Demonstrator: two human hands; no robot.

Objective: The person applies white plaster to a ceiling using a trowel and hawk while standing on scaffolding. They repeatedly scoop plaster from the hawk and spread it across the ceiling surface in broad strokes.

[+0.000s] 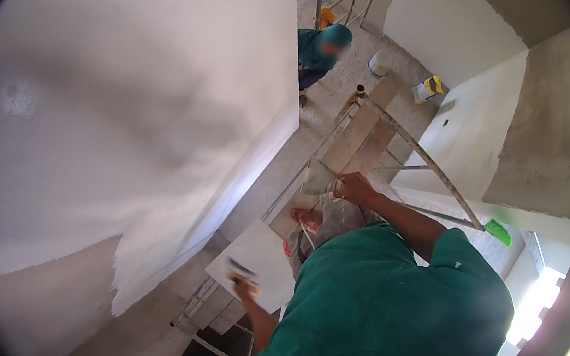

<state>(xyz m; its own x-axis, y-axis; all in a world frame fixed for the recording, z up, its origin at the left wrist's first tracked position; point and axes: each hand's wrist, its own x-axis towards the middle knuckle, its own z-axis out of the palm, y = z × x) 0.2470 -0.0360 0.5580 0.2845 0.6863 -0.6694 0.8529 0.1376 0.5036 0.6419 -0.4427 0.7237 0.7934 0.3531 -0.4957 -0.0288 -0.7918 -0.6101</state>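
My left hand (247, 289) grips a small dark-handled putty knife (240, 269), its blade resting on a square white board (263, 250) that lies on the scaffold. Higher up, my right hand (355, 187) holds a wide flat plastering blade (317, 178) over the wooden planks (365, 134). My green-shirted torso (382, 311) fills the lower right. My feet in red sandals (305, 217) stand on the planks between the two hands.
A large freshly coated white wall (132, 88) fills the left, with a bare grey patch (50, 291) at its lower corner. Below, another person in teal (321, 49) stands on the floor near a white bucket (379, 63) and a yellow-white container (427, 89). A metal scaffold rail (422, 159) runs diagonally, ending in a green tip (499, 233).
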